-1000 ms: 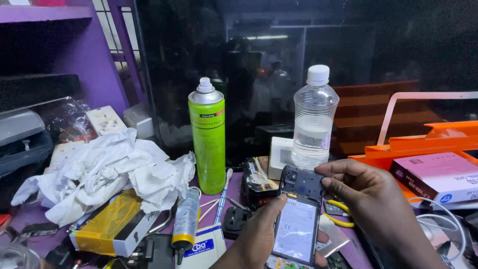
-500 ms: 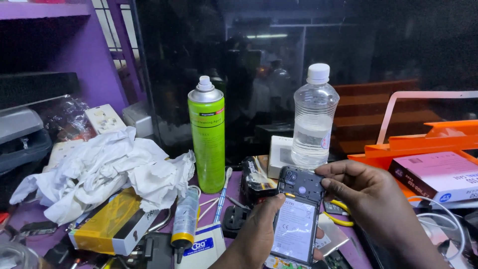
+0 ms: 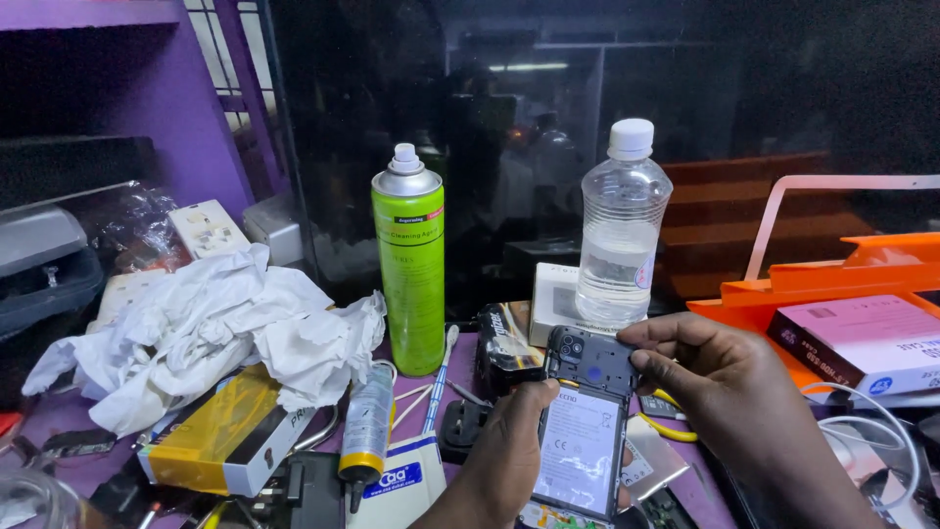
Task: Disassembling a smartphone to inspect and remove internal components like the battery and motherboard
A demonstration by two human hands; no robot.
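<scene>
Phone (image 3: 585,431) with its back cover removed, held upright-tilted at the near centre of a cluttered purple worktop (image 3: 69,460), long axis running near to far. The left hand (image 3: 504,451) wraps the phone's lower left edge, fingers closed around it. The right hand (image 3: 720,377) comes in from the right, fingers curled onto the far end by the dark camera module; this hand is nearer that top end. The exposed back shows a smooth pale grey battery inside a dark plastic frame. Just beyond stand a tall green spray can (image 3: 408,274) of shiny metal and a clear ribbed plastic bottle (image 3: 622,230) with a white cap. Crumpled white tissue (image 3: 215,323) lies to the left over a yellow box (image 3: 220,436). An orange tray (image 3: 862,274) sits far right.
</scene>
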